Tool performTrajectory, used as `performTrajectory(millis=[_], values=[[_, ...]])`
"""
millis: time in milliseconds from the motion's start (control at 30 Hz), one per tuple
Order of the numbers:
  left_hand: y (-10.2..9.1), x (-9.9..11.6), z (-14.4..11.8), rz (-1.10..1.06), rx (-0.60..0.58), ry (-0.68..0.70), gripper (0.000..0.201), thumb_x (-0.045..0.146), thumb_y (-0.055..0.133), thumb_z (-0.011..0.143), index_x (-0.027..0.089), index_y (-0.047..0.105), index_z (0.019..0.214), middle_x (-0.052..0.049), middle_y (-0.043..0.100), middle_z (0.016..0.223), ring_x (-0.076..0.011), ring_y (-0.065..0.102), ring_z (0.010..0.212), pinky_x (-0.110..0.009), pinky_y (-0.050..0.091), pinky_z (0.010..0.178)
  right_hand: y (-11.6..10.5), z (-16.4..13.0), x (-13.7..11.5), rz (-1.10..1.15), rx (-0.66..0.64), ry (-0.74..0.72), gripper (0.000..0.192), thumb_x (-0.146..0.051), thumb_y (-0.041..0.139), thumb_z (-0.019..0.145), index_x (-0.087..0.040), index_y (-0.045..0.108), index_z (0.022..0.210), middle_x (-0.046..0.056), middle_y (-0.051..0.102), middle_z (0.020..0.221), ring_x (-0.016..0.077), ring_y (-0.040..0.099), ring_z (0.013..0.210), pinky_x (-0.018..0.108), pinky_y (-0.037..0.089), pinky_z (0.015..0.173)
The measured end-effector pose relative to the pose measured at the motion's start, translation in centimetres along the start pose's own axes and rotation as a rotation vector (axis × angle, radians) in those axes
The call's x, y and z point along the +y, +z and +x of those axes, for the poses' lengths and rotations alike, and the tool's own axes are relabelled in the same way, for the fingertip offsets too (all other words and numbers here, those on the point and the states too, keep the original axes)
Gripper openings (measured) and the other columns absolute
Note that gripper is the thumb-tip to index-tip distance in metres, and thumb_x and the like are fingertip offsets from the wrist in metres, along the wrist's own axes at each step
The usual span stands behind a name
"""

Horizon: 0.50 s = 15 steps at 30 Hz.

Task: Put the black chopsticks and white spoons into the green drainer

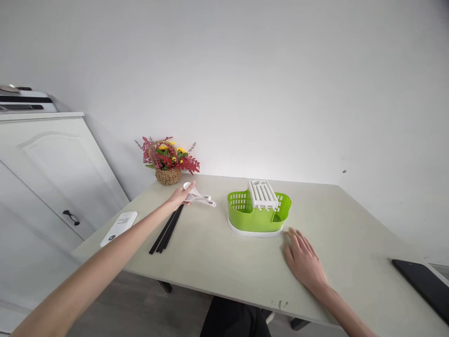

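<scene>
My left hand [179,194] is closed around white soup spoons [200,199] at the left of the table, gripping the bowl ends. Their handles point right and carry small dark labels. Just below that hand lie several black chopsticks [167,232], slanting side by side. A green plastic utensil basket [257,221] with a white slatted top piece [264,194] and a white base stands at mid-table. My right hand [302,256] rests palm down on the tabletop, fingers stretched out, its fingertips close to the basket's lower right edge. Nothing shows in it.
A wicker basket of artificial flowers [168,175] stands at the back left by the wall. A white flat device [119,228] lies near the left table edge [140,270]. At far right is a black tablet-like slab [423,283]. A white cabinet [52,187] adjoins the left side.
</scene>
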<state>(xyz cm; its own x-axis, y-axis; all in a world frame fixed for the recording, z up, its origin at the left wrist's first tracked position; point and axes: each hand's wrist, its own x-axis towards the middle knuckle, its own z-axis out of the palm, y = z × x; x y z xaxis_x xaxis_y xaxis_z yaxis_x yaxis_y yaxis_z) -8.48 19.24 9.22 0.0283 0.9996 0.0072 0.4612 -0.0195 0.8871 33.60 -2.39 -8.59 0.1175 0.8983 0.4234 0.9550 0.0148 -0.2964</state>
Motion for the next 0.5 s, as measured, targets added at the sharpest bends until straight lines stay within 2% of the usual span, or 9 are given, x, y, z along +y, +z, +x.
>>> performTrajectory(millis=[167, 267, 367, 500], values=[[-1.9, -1.7, -1.1, 0.224, -0.307, -0.048, 0.072, 0.086, 0.069, 0.068, 0.014, 0.067, 0.063, -0.007, 0.069, 0.058, -0.0126, 0.051, 0.039, -0.025, 0.034, 0.04, -0.2, -0.1, -0.1, 0.009, -0.01, 0.009, 0.05, -0.038, 0.032, 0.103, -0.015, 0.055, 0.141, 0.013, 0.051, 0.157, 0.0283, 0.037, 0.152, 0.05, 0.032, 0.125], [-2.0, -2.1, -1.0, 0.411, -0.448, -0.011, 0.073, 0.088, 0.061, 0.073, 0.017, 0.067, 0.06, -0.006, 0.071, 0.06, -0.0131, 0.053, 0.04, -0.025, 0.036, 0.042, -0.3, -0.1, -0.1, 0.012, -0.016, 0.011, 0.05, -0.038, 0.032, 0.103, -0.015, 0.055, 0.141, 0.013, 0.051, 0.157, 0.0284, 0.037, 0.152, 0.05, 0.031, 0.125], [-1.6, -2.1, -0.5, 0.57, -0.516, 0.004, 0.076, 0.089, 0.05, 0.078, 0.018, 0.066, 0.058, -0.005, 0.066, 0.053, -0.0147, 0.054, 0.041, -0.025, 0.037, 0.044, -0.3, -0.1, 0.0, 0.018, -0.014, 0.002, 0.049, -0.038, 0.032, 0.103, -0.016, 0.055, 0.141, 0.013, 0.05, 0.158, 0.0282, 0.037, 0.152, 0.049, 0.031, 0.125], [-0.9, -1.7, -0.5, 0.626, -0.552, -0.014, 0.07, 0.088, 0.06, 0.072, 0.02, 0.064, 0.056, -0.003, 0.06, 0.045, -0.0155, 0.055, 0.041, -0.024, 0.037, 0.046, -0.3, -0.1, 0.1, 0.021, -0.017, 0.008, 0.048, -0.038, 0.033, 0.103, -0.017, 0.055, 0.141, 0.012, 0.05, 0.158, 0.0278, 0.037, 0.152, 0.049, 0.03, 0.125]])
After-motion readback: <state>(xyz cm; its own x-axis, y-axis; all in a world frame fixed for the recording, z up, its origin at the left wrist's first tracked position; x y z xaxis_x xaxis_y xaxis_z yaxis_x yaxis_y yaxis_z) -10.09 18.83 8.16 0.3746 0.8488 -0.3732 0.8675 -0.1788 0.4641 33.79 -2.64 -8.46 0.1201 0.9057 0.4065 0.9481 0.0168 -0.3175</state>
